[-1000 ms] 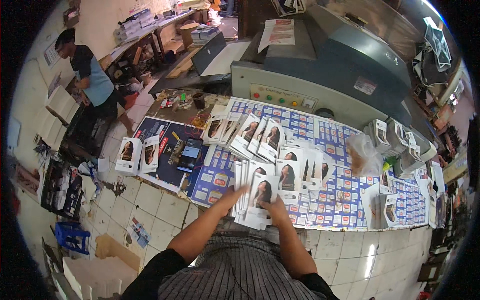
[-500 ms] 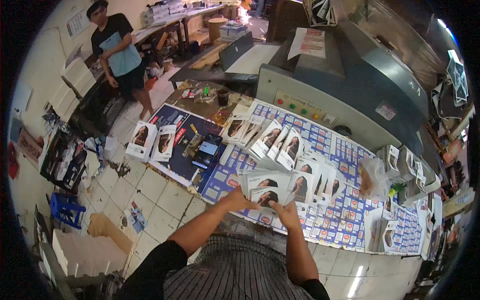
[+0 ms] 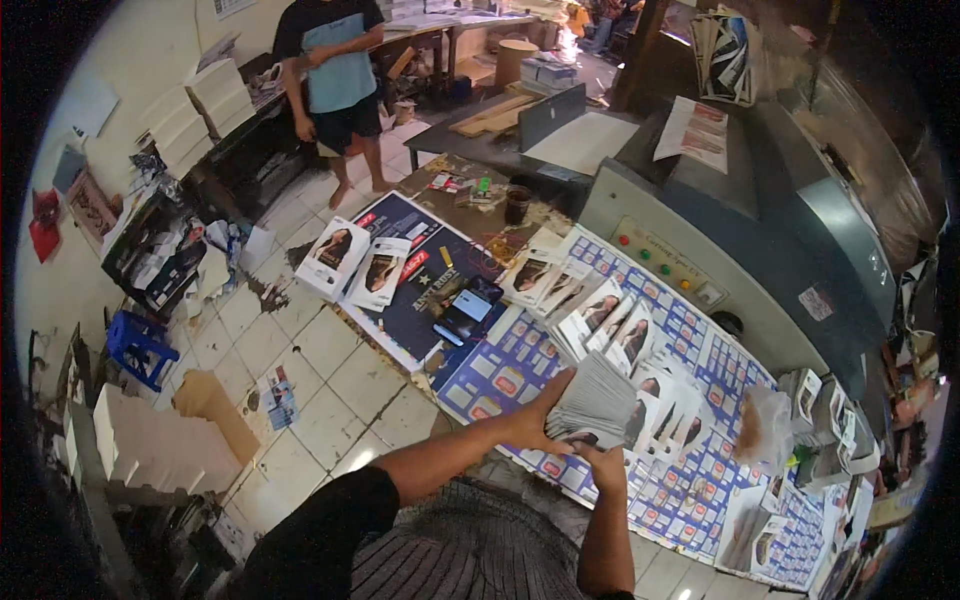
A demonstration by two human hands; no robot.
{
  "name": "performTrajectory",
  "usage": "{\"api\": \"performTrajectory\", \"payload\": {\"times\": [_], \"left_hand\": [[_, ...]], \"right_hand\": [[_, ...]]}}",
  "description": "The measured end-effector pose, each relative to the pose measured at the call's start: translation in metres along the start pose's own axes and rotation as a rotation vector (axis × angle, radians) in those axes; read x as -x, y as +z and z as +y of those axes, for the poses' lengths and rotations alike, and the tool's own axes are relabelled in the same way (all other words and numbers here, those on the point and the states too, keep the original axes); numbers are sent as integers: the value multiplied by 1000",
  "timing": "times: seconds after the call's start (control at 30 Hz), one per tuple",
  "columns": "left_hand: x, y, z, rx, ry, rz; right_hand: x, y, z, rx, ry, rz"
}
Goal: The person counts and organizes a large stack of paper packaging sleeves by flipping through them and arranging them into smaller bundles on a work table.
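A thick stack of printed cards (image 3: 592,392) is tilted up over the near edge of the table, its many grey-white edges showing. My left hand (image 3: 540,418) is closed round its left side. At the lower right corner, my right hand (image 3: 603,466) grips the same stack, its fingers partly hidden. Just beyond lie overlapping piles of white cards (image 3: 604,312) with a picture of a long-haired person. More such cards (image 3: 668,415) are spread to the right of the stack.
Two card piles (image 3: 333,256) lie at the table's left end, near a dark phone (image 3: 468,312). A cup (image 3: 517,205) stands behind. Along the far side runs a grey machine (image 3: 640,225) with buttons. A plastic bag (image 3: 765,428) sits right. Another person (image 3: 338,75) stands far left.
The stack has been tipped up in my hands, so its edges now show instead of its printed face. The view has shifted, and the scene sits lower and farther right.
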State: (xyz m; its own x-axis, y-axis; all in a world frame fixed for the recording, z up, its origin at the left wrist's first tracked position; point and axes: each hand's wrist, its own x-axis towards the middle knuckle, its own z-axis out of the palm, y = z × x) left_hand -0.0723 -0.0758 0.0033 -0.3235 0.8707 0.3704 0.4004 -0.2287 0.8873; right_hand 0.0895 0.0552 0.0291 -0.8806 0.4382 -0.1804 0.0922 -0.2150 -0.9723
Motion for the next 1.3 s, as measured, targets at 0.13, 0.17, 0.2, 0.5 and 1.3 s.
{"api": "performTrajectory", "payload": {"times": [0.13, 0.17, 0.2, 0.5, 1.3], "left_hand": [[10, 29, -34, 326, -229, 8], [12, 31, -18, 338, -240, -7], [12, 30, -5, 332, -205, 35], [14, 9, 23, 361, -365, -87], [2, 7, 8, -52, -105, -131]], "right_hand": [[-8, -11, 41, -58, -54, 79], [-5, -7, 37, -63, -43, 97], [-1, -5, 35, -48, -87, 102], [12, -13, 67, -96, 112, 68], [23, 38, -112, 1527, -392, -61]]}}
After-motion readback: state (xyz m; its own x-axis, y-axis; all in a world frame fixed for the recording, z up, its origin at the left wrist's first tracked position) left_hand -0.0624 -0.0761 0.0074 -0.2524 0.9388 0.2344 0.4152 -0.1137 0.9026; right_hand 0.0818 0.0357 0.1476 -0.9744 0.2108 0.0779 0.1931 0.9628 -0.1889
